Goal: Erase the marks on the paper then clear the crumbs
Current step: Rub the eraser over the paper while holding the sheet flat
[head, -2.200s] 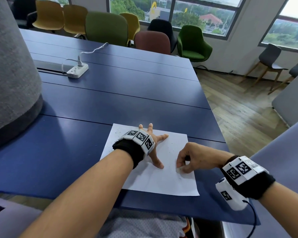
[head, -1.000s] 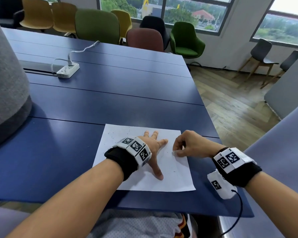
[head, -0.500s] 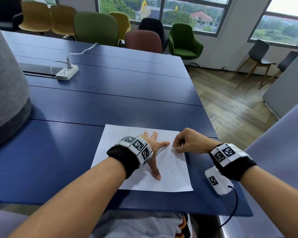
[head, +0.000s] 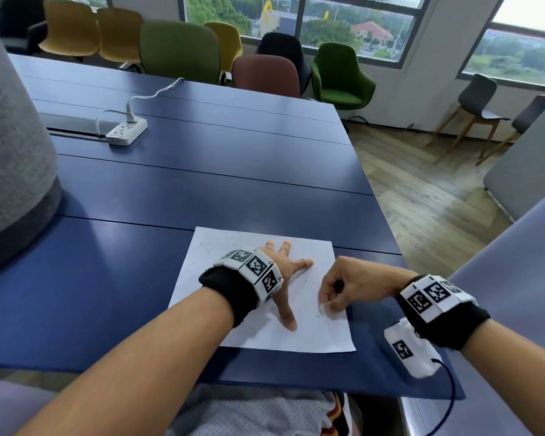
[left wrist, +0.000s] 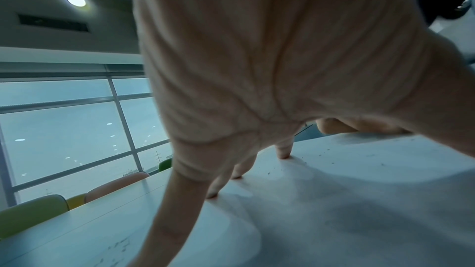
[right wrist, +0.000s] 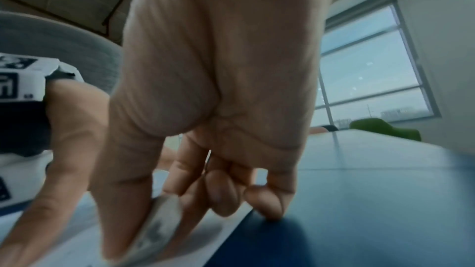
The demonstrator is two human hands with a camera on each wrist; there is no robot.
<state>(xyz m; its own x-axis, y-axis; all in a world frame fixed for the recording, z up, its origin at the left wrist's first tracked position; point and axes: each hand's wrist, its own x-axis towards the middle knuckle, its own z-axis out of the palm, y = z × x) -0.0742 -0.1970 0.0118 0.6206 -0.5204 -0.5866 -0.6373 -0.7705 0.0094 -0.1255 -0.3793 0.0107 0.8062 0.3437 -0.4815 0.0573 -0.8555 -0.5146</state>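
Paper: lies flat at the near edge of the blue bench.
Left hand: grip apart, fingers spread and pressing the sheet.
Right hand: grip clamped on a grey-smudged white eraser (thumb against fingers), at the sheet's 3 o'clock edge.
Crumbs: dark specks, thickest toward 11 o'clock.

Black wristbands with white marker blocks
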